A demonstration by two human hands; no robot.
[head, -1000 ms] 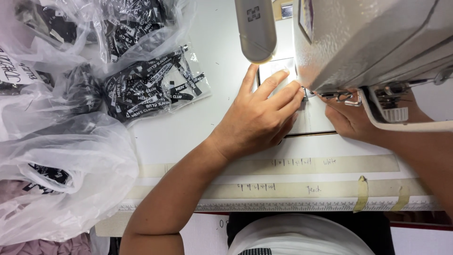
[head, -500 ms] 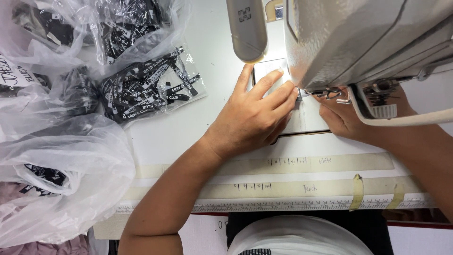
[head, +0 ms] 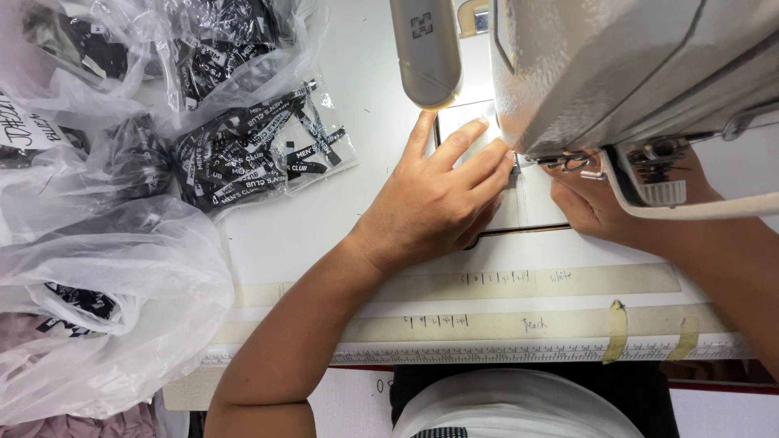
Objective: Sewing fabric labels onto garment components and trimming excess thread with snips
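Black labels [head: 251,154] with white lettering; grey machine [head: 633,65]; white table [head: 276,235]

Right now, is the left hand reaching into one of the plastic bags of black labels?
No, the left hand lies flat on the white table by the sewing machine, apart from the plastic bags.

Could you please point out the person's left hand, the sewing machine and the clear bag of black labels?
left hand [head: 434,203], head view, back of the hand.
sewing machine [head: 617,73], head view, grey body.
clear bag of black labels [head: 251,150], head view, middle of the bag.
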